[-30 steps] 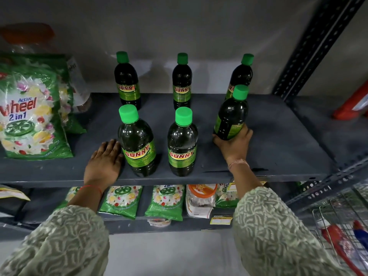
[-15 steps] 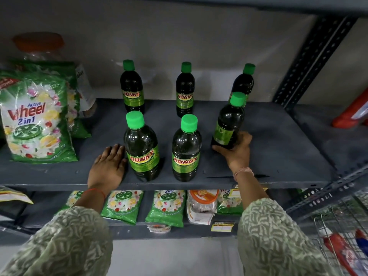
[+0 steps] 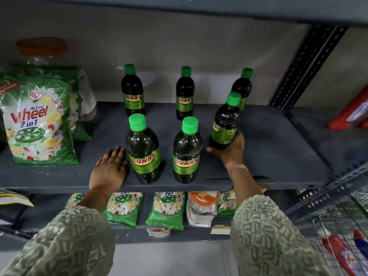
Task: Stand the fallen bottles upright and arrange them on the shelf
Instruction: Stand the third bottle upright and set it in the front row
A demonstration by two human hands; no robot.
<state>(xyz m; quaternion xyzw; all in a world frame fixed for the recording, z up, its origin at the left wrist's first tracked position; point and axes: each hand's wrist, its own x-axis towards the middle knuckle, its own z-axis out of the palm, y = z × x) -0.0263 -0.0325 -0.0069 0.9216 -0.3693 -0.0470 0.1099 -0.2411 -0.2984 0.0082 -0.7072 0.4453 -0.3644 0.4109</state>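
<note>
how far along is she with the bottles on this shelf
Nearly done. Five bottles stand upright: three in the back row and two in the front. The right hand holds the sixth bottle, tilted, at the front right. The left hand rests flat on the shelf. Left: setting that bottle straight.

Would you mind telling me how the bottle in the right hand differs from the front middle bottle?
The held bottle leans, gripped low by the right hand; the front middle bottle stands upright, untouched. Its label faces forward; the held one's is turned aside. Both share dark contents and green caps.
</note>
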